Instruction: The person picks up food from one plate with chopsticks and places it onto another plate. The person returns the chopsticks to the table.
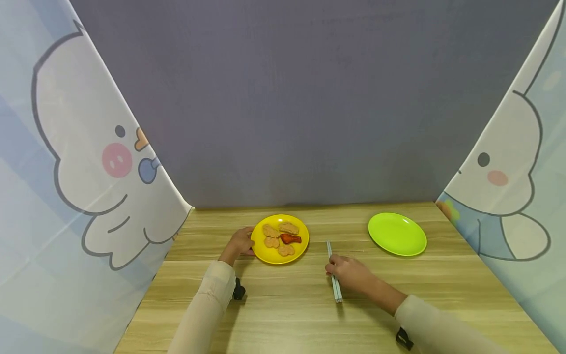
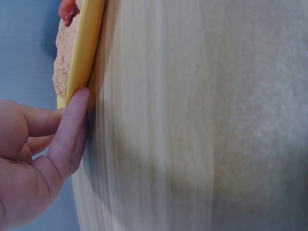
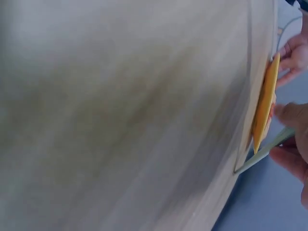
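At the left of the table, my left hand [image 1: 240, 241] pinches the rim of a yellow plate [image 1: 262, 253], with the thumb on top and the fingers underneath in the left wrist view. On this plate lie a reddish-brown drumstick [image 1: 290, 239] and several tan, nugget-like pieces [image 1: 289, 227]. My right hand [image 1: 352, 273] grips a pair of pale chopsticks [image 1: 337, 291] around their middle, to the right of the plate. In the right wrist view the tips of the chopsticks [image 3: 248, 164] slant down to the tabletop. A bright green plate [image 1: 397, 234] stands beyond the right hand.
The wood-grain table [image 1: 283, 314] ends at a grey back panel [image 1: 287, 123]. Cartoon-printed panels flank it, one on the left [image 1: 79, 211] and one on the right [image 1: 526, 196]. A dark wrist fitting [image 1: 239, 289] sits by the left sleeve.
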A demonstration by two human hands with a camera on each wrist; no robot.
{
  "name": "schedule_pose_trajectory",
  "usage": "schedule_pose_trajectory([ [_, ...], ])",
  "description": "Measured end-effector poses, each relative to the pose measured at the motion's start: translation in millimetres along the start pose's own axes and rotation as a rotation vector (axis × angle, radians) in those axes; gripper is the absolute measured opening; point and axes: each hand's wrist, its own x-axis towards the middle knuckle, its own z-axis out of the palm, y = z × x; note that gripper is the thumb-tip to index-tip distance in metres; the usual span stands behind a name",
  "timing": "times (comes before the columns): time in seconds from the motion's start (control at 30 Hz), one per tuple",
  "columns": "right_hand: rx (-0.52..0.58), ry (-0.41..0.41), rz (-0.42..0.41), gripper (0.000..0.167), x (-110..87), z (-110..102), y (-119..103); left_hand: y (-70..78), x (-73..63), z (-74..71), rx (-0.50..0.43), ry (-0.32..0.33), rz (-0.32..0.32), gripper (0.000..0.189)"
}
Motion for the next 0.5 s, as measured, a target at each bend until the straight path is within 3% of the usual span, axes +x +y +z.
schedule_pose_trajectory([
  [0.13,0.048,-0.140,0.055,0.014,-4.0,-3.2,-10.2,-0.8,0.6,0.1,-0.002,-0.001,0.005,0.062],
  [0.23,0.075,-0.184,0.074,0.011,-9.0,-2.5,-15.3,-1.3,0.5,0.2,-0.001,0.001,0.003,0.063],
  [0.5,0.052,-0.102,0.052,0.016,-18.3,3.5,-18.0,-0.4,1.4,0.0,-0.014,-0.005,-0.006,0.063],
])
